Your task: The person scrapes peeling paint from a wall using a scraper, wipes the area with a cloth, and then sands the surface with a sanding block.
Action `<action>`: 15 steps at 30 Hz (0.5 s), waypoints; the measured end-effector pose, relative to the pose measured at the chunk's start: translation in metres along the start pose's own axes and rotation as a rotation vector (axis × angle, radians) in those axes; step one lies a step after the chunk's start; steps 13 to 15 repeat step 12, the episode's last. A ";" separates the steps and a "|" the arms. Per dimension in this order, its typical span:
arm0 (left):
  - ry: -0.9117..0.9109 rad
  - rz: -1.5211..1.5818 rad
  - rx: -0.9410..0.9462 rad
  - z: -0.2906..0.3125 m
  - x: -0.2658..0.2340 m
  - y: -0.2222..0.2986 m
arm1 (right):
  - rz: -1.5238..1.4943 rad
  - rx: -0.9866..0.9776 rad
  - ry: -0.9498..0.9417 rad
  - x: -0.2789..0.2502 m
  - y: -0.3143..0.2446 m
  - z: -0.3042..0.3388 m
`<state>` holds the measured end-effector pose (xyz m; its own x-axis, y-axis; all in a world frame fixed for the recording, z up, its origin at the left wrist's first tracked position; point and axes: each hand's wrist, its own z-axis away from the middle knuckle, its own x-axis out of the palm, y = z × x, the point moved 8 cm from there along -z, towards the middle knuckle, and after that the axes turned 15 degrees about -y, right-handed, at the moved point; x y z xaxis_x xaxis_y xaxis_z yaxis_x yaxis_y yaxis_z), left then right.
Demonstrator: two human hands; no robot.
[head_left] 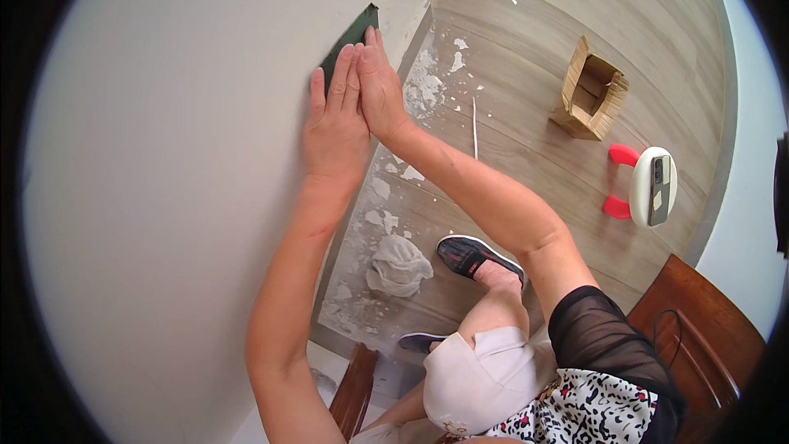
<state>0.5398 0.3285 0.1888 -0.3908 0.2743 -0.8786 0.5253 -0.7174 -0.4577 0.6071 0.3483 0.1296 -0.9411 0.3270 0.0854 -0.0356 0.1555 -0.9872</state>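
Observation:
A dark green sheet of sandpaper [356, 34] lies against the pale wall, its top corner slightly curled. My left hand [335, 127] holds it to the wall with long, straight fingers, the little finger apart from the others. Beside it, my right hand [381, 92] presses on the sheet too, fingers stretched upward and overlapping the left hand's edge. The part of the sandpaper beneath both hands is hidden.
White flakes [423, 82] and dust litter the floor along the wall's foot. A crumpled whitish cloth [398, 266] lies near my shoe [468, 255]. To the right stand an open cardboard box [585, 107], a small red-legged white stool [639, 189] bearing a phone [659, 189], and a wooden chair [694, 304].

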 end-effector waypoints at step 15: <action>-0.316 -0.409 -0.184 -0.031 -0.017 -0.010 | 0.763 -0.098 -0.153 0.050 0.028 0.008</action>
